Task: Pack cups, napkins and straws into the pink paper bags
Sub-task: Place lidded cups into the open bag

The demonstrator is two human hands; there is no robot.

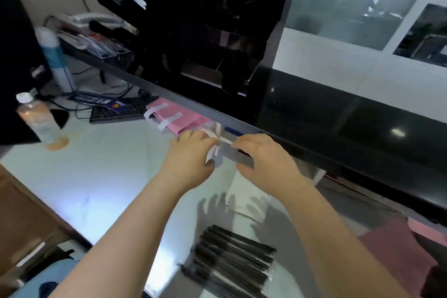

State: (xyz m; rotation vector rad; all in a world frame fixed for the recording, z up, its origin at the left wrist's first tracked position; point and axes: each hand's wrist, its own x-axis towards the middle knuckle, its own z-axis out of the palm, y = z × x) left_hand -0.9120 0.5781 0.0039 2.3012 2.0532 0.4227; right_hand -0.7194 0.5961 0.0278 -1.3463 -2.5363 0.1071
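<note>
**Two hands on white handles**

Both the left hand [191,152] and the right hand [263,156] pinch the white handles [219,144] at the table's [101,176] far edge, just right of a flat pink bag [180,117]. Wrapped black straws [229,261] lie near. The print on the blue card [106,101] on the keyboard [116,113] is too blurred to read.

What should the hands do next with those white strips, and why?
Probably draw the white strips apart and toward the person, likely opening a bag. The left hand and right hand both pinch them beside the pink paper bags, while the black straws and white napkins lie unpacked on the table. What the strips belong to is blurred.
</note>
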